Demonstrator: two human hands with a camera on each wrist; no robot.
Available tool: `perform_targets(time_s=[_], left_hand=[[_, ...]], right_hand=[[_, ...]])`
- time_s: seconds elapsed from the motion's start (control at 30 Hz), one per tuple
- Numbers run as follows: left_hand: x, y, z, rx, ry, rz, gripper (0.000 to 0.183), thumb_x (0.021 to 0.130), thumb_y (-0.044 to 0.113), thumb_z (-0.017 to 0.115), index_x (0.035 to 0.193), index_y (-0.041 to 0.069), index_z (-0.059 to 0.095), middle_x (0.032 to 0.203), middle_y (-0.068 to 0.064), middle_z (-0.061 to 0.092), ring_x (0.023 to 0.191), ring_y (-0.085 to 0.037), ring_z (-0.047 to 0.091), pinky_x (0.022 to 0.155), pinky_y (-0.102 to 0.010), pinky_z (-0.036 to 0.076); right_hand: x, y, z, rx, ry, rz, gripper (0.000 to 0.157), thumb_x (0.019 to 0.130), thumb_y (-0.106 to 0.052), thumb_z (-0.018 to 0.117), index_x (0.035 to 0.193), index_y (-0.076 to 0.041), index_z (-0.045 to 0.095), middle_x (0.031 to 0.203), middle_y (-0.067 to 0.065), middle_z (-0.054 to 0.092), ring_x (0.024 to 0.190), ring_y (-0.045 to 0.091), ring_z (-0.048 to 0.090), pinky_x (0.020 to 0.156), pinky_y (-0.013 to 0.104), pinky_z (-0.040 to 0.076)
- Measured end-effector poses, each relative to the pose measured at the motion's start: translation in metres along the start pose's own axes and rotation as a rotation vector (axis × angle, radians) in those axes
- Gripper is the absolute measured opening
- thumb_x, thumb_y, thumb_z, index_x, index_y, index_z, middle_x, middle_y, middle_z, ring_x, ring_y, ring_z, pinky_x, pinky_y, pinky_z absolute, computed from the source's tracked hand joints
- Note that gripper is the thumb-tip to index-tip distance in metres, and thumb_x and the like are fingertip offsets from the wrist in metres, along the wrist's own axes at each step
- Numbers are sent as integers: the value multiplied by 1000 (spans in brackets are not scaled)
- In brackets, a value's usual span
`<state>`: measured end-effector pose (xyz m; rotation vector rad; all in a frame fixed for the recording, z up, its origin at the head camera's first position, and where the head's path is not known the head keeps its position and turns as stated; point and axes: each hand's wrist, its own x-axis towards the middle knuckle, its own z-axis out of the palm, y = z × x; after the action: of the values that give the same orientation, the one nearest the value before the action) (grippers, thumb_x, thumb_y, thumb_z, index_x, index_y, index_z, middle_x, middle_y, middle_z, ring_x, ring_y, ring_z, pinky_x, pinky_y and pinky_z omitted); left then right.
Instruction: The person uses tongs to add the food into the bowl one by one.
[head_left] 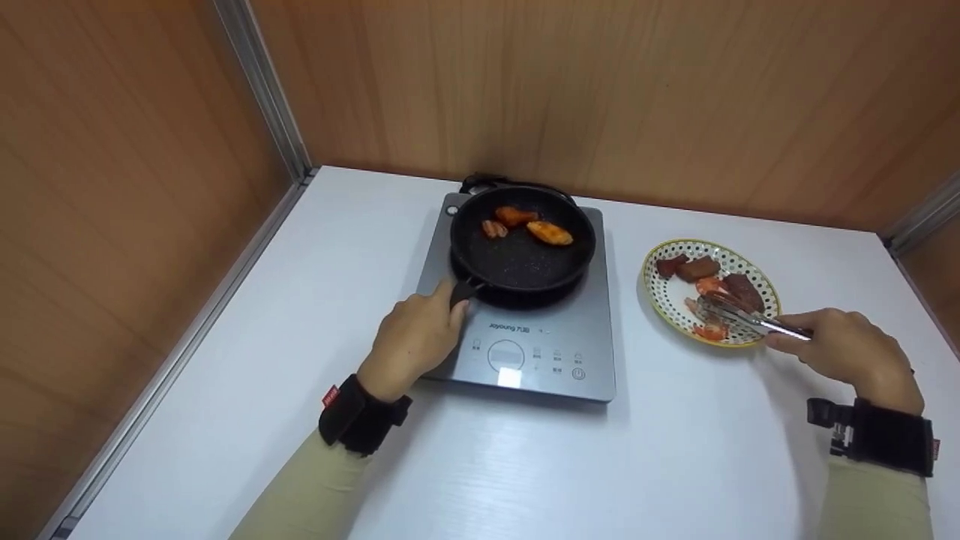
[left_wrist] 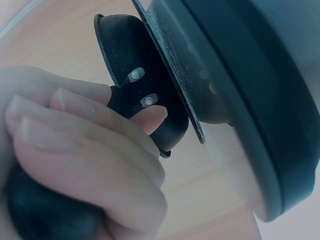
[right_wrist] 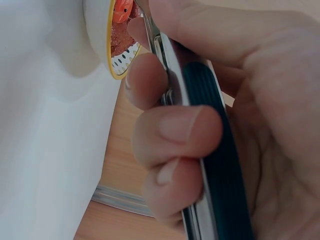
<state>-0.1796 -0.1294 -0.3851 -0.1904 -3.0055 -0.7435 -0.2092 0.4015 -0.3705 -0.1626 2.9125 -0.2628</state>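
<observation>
My left hand [head_left: 412, 334] grips the black handle of a dark frying pan [head_left: 517, 264] over the induction cooktop [head_left: 442, 360]. The left wrist view shows fingers curled round the handle close to the riveted pan wall [left_wrist: 117, 42]. Inside the pan, toward its far side, lie two orange-brown food pieces [head_left: 551, 232] and a smaller chunk [head_left: 494, 229]. My right hand [head_left: 855, 349] holds metal tongs [head_left: 761, 322], their tips over food on a dotted plate [head_left: 660, 309]. Dark brown meat pieces [head_left: 697, 268] and red-orange pieces [head_left: 711, 331] lie there. Green strips show on the tongs' handle [right_wrist: 212, 130].
A white table [head_left: 495, 457] carries the cooktop in the middle and the plate to its right. Wooden panels [head_left: 600, 90] stand behind and at both sides, with metal strips at the corners. A black cord [head_left: 484, 180] lies behind the pan.
</observation>
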Motion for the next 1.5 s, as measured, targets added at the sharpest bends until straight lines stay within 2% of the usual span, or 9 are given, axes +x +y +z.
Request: perform_targets(time_s=[0.2, 0.43, 0.67, 0.87, 1.17, 1.37, 1.5], left_hand=[[0, -1, -2, -3, -3, -8, 35, 113, 34, 53, 131, 5, 61, 96, -23, 74, 83, -39, 73, 64, -51, 54], [-1, -2, 0, 12, 0, 11, 35, 112, 33, 54, 127, 2, 62, 88, -22, 72, 78, -36, 71, 60, -49, 52], [-1, -2, 0, 18, 1, 2, 35, 112, 34, 54, 128, 3, 61, 91, -24, 73, 80, -39, 73, 61, -51, 53], [0, -1, 1, 15, 2, 9, 34, 112, 33, 54, 124, 3, 62, 88, -23, 72, 75, -36, 70, 59, -48, 51], [-1, -1, 1, 8, -10, -9, 37, 112, 34, 54, 130, 2, 62, 96, -26, 74, 83, -39, 73, 63, -52, 53], [-2, -2, 1, 15, 2, 15, 32, 112, 32, 55, 122, 2, 62, 88, -24, 73, 76, -37, 72, 58, -49, 51], [-1, -2, 2, 22, 5, 25, 30, 112, 31, 55, 118, 2, 62, 88, -25, 73, 76, -39, 73, 58, -50, 52]], right_hand=[[2, -3, -1, 1, 20, 4, 75, 101, -66, 61, 144, -5, 63, 138, 39, 57, 125, 66, 53, 79, 74, 49], [0, -3, 2, 5, 26, -8, 70, 102, -64, 60, 145, -8, 63, 139, 36, 59, 126, 65, 53, 79, 75, 49], [2, -2, 3, 9, 57, -1, 70, 102, -64, 61, 143, -8, 65, 137, 37, 59, 123, 63, 55, 79, 73, 50], [2, -3, 3, 0, 70, 19, 70, 103, -64, 59, 144, -8, 64, 139, 38, 57, 125, 64, 53, 80, 75, 49], [2, -9, 2, 12, 131, 14, 63, 103, -60, 62, 143, -12, 66, 138, 37, 58, 124, 62, 56, 76, 71, 51], [1, -14, 2, 27, 163, 17, 60, 104, -60, 61, 145, -17, 65, 140, 35, 58, 127, 62, 53, 78, 71, 48], [1, -18, 2, 34, 180, 18, 60, 104, -60, 60, 146, -17, 65, 138, 36, 60, 124, 60, 56, 76, 69, 48]])
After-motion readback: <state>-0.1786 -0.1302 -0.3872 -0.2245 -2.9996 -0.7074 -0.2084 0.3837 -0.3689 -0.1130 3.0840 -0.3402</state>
